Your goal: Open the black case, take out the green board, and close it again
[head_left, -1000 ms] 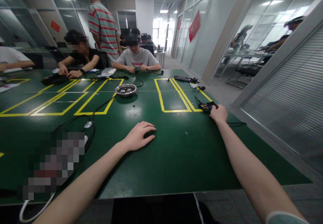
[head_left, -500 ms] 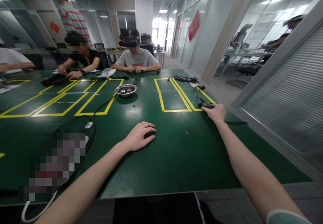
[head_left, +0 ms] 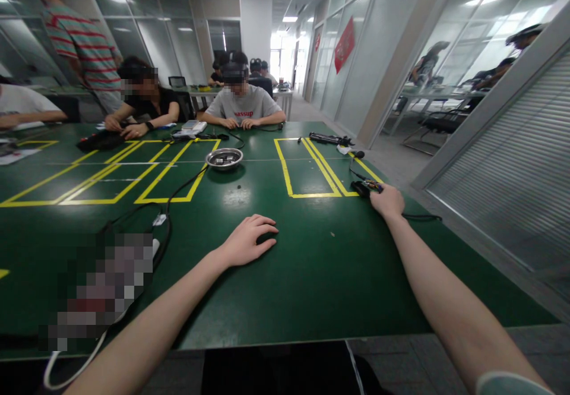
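Note:
My left hand (head_left: 250,240) rests on the green table (head_left: 289,294), palm down, with its fingers and thumb apart and nothing in it. Out at the far right, my right hand (head_left: 388,200) is closed at the table's right side, near a yellow tape corner. Against its fingertips is a small bundle with coloured wires (head_left: 374,186); what exactly the fingers grip is too small to make out. A black piece (head_left: 360,189) lies just left of that bundle. A thin black cable (head_left: 421,217) runs out to the right from beneath this hand.
A steel bowl (head_left: 224,159) holds several small metal parts. Yellow tape (head_left: 314,195) marks rectangles on the table. A black folded tool-like object (head_left: 330,139) lies at the far right edge. Black cables (head_left: 167,217) cross the left side. Co-workers (head_left: 243,101) sit opposite.
My right hand has shifted slightly right and back, uncovering more of the black piece and the coloured wires. My left hand keeps its place. A standing person has moved left.

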{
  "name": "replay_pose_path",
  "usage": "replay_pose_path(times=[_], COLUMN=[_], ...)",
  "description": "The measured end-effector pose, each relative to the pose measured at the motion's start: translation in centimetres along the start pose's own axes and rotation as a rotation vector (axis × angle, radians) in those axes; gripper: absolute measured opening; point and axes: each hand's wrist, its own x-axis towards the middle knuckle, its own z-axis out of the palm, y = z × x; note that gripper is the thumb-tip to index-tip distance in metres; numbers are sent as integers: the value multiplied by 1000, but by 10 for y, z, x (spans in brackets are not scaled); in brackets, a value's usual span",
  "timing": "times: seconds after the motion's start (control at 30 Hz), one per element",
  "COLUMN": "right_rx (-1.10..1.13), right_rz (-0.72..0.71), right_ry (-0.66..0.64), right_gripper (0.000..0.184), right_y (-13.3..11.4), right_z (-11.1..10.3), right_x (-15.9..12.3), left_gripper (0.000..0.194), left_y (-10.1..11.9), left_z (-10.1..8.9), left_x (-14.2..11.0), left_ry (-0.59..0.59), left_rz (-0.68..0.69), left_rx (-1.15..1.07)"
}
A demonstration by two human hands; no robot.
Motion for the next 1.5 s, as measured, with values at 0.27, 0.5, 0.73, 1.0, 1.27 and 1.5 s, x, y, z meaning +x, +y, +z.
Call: replay_pose_path(times=[0.27, 0.5, 0.73, 1.0, 1.27, 1.5], right_rx=[69, 415, 819, 626, 430, 590], right_rz=[-108, -673, -880, -778, -800, -834], right_ry=[-163, -552, -891, -544, -654, -745], right_gripper=[31, 36, 14, 10, 9, 26], right_y=[-44, -118, -160, -148, -132, -133], right_z=[1, 7, -2, 0, -5, -7], right_x=[-18, -90, -161, -154, -142, -141], left_gripper=[21, 46, 31, 44, 46, 39], left_y=[-1, 1, 9, 3, -6, -9], left_z=[1, 0, -3, -2, -1, -1], left_x=[0, -3, -3, -3, -1, 1], left_ry=[-6, 103, 80, 83, 31, 9], left_rz=[-3, -14, 7, 17, 54, 52], left_rx=[9, -46, -70, -29, -5, -26])
